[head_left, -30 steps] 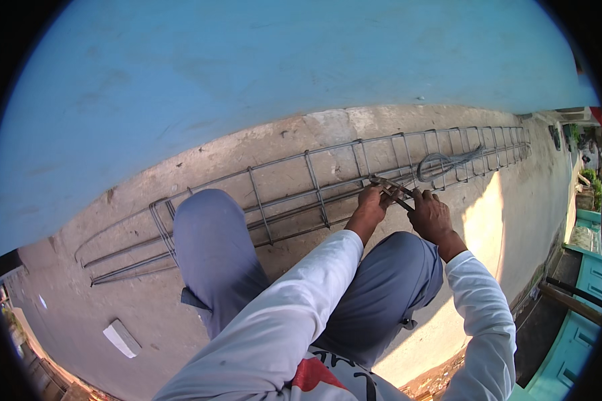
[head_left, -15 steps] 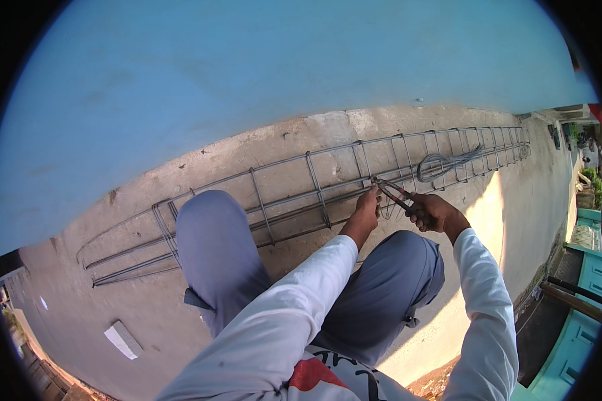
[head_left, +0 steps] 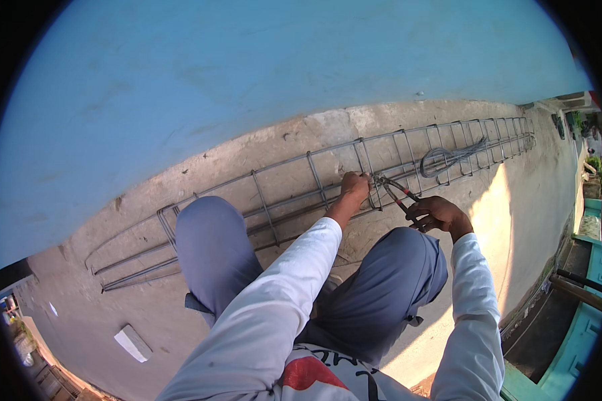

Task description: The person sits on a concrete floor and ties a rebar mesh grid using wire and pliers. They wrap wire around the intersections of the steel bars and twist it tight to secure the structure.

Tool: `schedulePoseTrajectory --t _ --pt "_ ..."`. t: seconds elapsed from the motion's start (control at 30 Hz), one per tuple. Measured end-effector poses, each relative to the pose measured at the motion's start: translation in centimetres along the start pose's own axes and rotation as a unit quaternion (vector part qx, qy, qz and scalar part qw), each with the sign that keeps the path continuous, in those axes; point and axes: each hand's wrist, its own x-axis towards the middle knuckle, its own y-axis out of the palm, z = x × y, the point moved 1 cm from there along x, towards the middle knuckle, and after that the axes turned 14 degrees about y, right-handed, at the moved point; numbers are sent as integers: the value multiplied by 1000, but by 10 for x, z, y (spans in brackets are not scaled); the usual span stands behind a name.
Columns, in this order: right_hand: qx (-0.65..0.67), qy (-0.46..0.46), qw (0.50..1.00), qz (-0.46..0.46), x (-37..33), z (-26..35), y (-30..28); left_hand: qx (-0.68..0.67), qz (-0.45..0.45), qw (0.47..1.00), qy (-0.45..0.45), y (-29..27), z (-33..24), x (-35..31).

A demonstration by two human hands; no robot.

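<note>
A long steel rebar cage (head_left: 316, 175) lies on the concrete in front of me, its bars crossed by square stirrups. My right hand (head_left: 440, 215) grips pincers (head_left: 400, 190) with dark handles marked in red. Their handles stand apart, and their jaws are at a stirrup where it crosses a bar. Just left of those jaws, my left hand (head_left: 356, 188) is closed at the cage's middle bars. What its fingers pinch is hidden. Further right along the cage rests a loose bundle of looped wire (head_left: 451, 159).
A blue wall (head_left: 281, 60) rises behind the cage. My bent knees (head_left: 214, 234) are close to it, the left one overlapping its near side. A pale block (head_left: 133, 343) lies on the floor (head_left: 180, 327) at lower left. Turquoise panels (head_left: 585, 327) stand at far right.
My left hand has shifted left and slightly up along the cage, away from the pincers' jaws. The right hand has moved slightly right, its fingers looser on the handles. The view has tilted slightly.
</note>
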Motion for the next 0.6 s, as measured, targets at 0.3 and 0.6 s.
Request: schedulePoseTrajectory --t 0.3,0.6 --pt "63 -329 942 -8 -47 -104 50 345 195 876 274 36 -39 -9" --pt "112 -267 956 -42 42 -127 32 -70 239 968 41 -34 -36 -23"
